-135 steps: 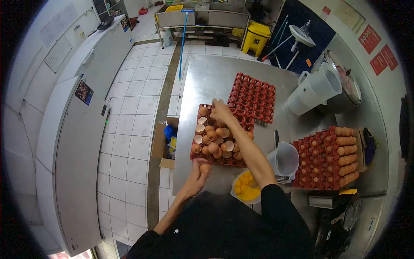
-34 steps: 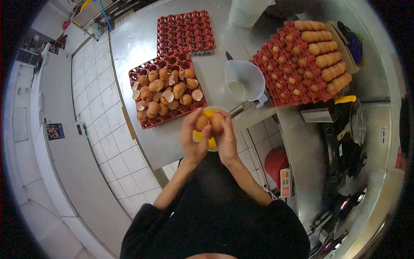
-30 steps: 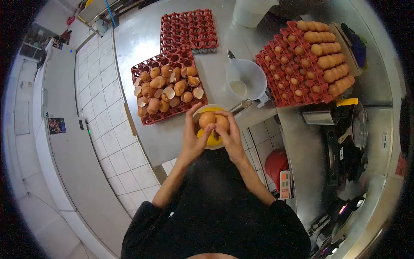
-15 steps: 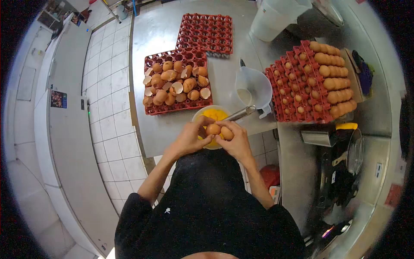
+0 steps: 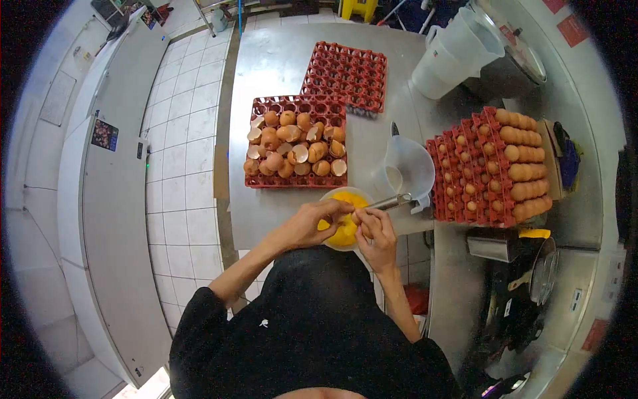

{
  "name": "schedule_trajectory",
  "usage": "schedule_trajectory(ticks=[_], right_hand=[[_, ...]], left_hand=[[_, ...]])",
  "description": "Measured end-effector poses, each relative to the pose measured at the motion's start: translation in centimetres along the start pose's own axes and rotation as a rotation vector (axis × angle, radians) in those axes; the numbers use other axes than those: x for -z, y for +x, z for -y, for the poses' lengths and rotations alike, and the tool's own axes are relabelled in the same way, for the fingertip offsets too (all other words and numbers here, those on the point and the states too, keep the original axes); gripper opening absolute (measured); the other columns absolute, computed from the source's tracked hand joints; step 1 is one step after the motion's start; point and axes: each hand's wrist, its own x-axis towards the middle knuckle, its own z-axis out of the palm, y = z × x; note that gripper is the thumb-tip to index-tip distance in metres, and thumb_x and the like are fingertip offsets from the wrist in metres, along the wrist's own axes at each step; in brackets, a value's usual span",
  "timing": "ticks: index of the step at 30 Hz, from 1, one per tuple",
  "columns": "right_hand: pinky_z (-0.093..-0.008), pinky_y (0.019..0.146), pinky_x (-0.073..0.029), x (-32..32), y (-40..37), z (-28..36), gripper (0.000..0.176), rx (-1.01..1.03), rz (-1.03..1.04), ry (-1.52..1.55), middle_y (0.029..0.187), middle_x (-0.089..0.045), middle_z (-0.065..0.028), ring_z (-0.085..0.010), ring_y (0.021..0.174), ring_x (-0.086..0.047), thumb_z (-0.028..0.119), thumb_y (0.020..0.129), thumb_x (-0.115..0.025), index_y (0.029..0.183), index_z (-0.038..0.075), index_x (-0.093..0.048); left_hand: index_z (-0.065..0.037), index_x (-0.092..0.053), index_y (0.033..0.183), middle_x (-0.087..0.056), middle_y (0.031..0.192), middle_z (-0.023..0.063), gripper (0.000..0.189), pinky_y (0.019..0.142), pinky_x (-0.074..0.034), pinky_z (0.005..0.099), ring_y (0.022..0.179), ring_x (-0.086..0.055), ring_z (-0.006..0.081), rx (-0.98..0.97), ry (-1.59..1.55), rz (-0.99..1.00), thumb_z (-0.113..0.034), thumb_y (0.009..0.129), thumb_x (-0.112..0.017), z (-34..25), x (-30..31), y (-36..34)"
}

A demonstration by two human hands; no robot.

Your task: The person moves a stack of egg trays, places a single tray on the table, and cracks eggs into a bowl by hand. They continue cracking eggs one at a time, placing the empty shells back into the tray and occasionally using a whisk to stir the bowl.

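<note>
My left hand [image 5: 312, 225] is curled over the near left part of a white bowl [image 5: 330, 193] of yellow egg yolk [image 5: 348, 198]. Its fingertips meet those of my right hand [image 5: 377, 241] above the bowl. A brown egg [image 5: 361, 217] shows in part between the fingers of my right hand. What my left fingers close around is mostly covered; an egg was in them a moment ago. Beside the hands, a metal whisk handle [image 5: 391, 202] leans out over the bowl's right rim.
Broken eggshells [image 5: 289, 143] fill a red egg tray [image 5: 259, 181]; another red tray [image 5: 345, 73] lies behind. A clear jug [image 5: 413, 163] stands right of the bowl, then stacked trays of whole eggs [image 5: 525, 156]. A tall white pitcher [image 5: 452, 60] is at the back right.
The view has shifted, so the table sits lower and further right. Two whole eggs showed between my fingers before; now my hands have turned and largely cover them.
</note>
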Motion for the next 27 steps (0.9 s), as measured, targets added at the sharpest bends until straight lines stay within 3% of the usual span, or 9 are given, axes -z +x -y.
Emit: schedule_trajectory(ticks=[5, 9, 12, 16, 18, 20, 23, 25, 27], right_hand=[[-0.0362, 0.091, -0.054, -1.5, 2.5, 1.7, 0.045, -0.146, 0.0, 0.177, 0.12, -0.062, -0.0131, -0.0293, 0.104, -0.067, -0.001, 0.082, -0.07, 0.125, 0.007, -0.064], [-0.0314, 0.088, -0.054, -4.0, 5.7, 2.2, 0.039, -0.398, 0.13, 0.731, 0.115, -0.063, -0.0099, -0.0194, 0.098, -0.065, 0.009, 0.092, -0.066, 0.13, 0.003, -0.057], [-0.0285, 0.077, -0.054, -4.9, 8.1, 4.2, 0.037, -0.494, 0.18, 0.96, 0.108, -0.061, -0.0099, -0.0145, 0.083, -0.064, 0.016, 0.099, -0.061, 0.132, 0.002, -0.051], [-0.0311, 0.073, -0.052, -5.3, 8.7, 4.7, 0.026, -0.573, 0.057, 1.173, 0.107, -0.06, -0.0095, -0.0174, 0.08, -0.063, 0.02, 0.105, -0.051, 0.127, 0.006, -0.05], [-0.0325, 0.073, -0.051, -5.3, 8.1, 4.6, 0.026, -0.625, -0.031, 1.197, 0.107, -0.06, -0.0099, -0.0188, 0.08, -0.063, 0.024, 0.106, -0.049, 0.126, 0.007, -0.05], [-0.0338, 0.076, -0.055, -5.8, 7.2, 4.2, 0.029, -0.655, -0.196, 1.242, 0.107, -0.059, -0.0098, -0.0197, 0.082, -0.065, 0.031, 0.106, -0.049, 0.123, 0.008, -0.05], [-0.0408, 0.085, -0.053, -6.5, 6.0, 4.4, 0.033, -0.665, -0.296, 1.277, 0.121, -0.054, -0.0119, -0.0242, 0.098, -0.064, 0.029, 0.106, -0.045, 0.133, 0.01, -0.043], [-0.0413, 0.098, -0.049, -6.6, 5.3, 4.9, 0.042, -0.65, -0.294, 1.317, 0.138, -0.045, -0.0104, -0.0239, 0.119, -0.056, 0.028, 0.106, -0.045, 0.143, 0.012, -0.034], [-0.0394, 0.104, -0.044, -7.1, 4.7, 5.7, 0.046, -0.644, -0.261, 1.3, 0.143, -0.042, -0.0101, -0.0231, 0.126, -0.05, 0.028, 0.106, -0.043, 0.147, 0.011, -0.031]], left_hand=[[-0.006, -0.062, 0.132, -0.064, 0.129, 0.0136, 0.047, 0.095, -0.053, 0.041, 0.116, -0.064, 0.0324, -0.159, 0.089, -0.188, -0.017, 0.089, -0.076, -1.1, 1.0, 0.2], [-0.006, -0.064, 0.127, -0.066, 0.121, 0.0126, 0.045, 0.095, -0.052, 0.0373, 0.111, -0.065, 0.0266, -0.075, -0.072, -0.209, -0.014, 0.085, -0.079, -0.8, 4.8, 1.1], [-0.005, -0.064, 0.123, -0.069, 0.12, 0.0105, 0.038, 0.088, -0.054, 0.034, 0.108, -0.066, 0.023, -0.105, 0.311, -0.415, -0.009, 0.087, -0.076, 2.1, 8.7, 1.6], [-0.011, -0.054, 0.142, -0.067, 0.128, 0.0098, 0.054, 0.087, -0.058, 0.0373, 0.101, -0.068, 0.0225, 0.001, 0.23, -0.501, -0.017, 0.092, -0.072, 4.9, 15.8, 4.5], [-0.013, -0.053, 0.142, -0.065, 0.13, 0.0156, 0.058, 0.093, -0.053, 0.0428, 0.111, -0.066, 0.0334, 0.184, 0.463, -0.377, -0.03, 0.091, -0.073, 7.6, 17.7, 5.9], [-0.01, -0.05, 0.145, -0.059, 0.139, 0.0174, 0.06, 0.099, -0.052, 0.0448, 0.119, -0.062, 0.0356, -0.04, 0.839, -0.401, -0.026, 0.092, -0.071, 9.7, 18.0, 6.4], [-0.009, -0.051, 0.143, -0.06, 0.135, 0.0187, 0.058, 0.101, -0.049, 0.0446, 0.121, -0.06, 0.0355, -0.18, 0.792, -0.431, -0.024, 0.091, -0.071, 4.4, 14.6, 5.0], [-0.007, -0.053, 0.14, -0.061, 0.126, 0.021, 0.053, 0.1, -0.049, 0.0451, 0.122, -0.058, 0.0375, -0.044, 0.258, -0.285, -0.018, 0.091, -0.07, 0.7, 9.9, 2.7], [-0.006, -0.052, 0.138, -0.06, 0.123, 0.0222, 0.052, 0.096, -0.05, 0.0444, 0.118, -0.059, 0.0382, -0.079, 0.193, -0.124, -0.012, 0.09, -0.069, -1.1, 6.3, 1.3]])
